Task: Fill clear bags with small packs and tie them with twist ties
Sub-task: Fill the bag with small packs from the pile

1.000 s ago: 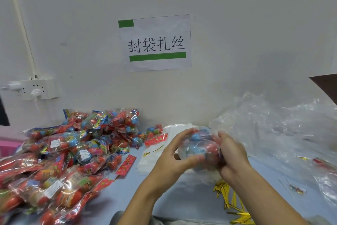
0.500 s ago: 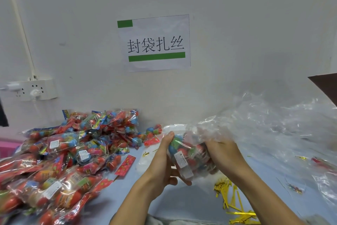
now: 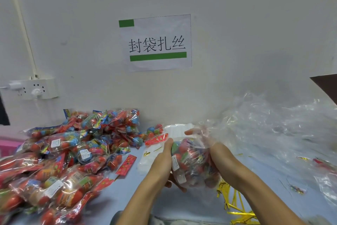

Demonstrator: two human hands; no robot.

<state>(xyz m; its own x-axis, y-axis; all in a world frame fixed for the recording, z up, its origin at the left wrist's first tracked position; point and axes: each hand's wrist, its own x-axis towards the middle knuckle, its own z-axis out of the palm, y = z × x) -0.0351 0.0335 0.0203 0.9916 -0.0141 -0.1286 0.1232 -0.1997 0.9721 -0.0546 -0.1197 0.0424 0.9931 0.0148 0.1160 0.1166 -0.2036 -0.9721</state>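
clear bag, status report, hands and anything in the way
Left hand and right hand both holding filled clear bag, neck untied. Gold twist ties below right forearm, untouched. Nothing in the way.

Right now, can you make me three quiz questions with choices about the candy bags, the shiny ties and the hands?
1. Where is the pile of packs?
A. left of the hands
B. right of the hands
C. on the wall

2. What colour are the twist ties?
A. green
B. gold
C. black

3. What is the bag doing?
A. lying flat, empty
B. held, filled with packs
C. hanging from the socket

Answers: 1 A, the pile covers the table's left side. 2 B, they shine gold below the right hand. 3 B, the left hand and right hand grip it, candy inside.
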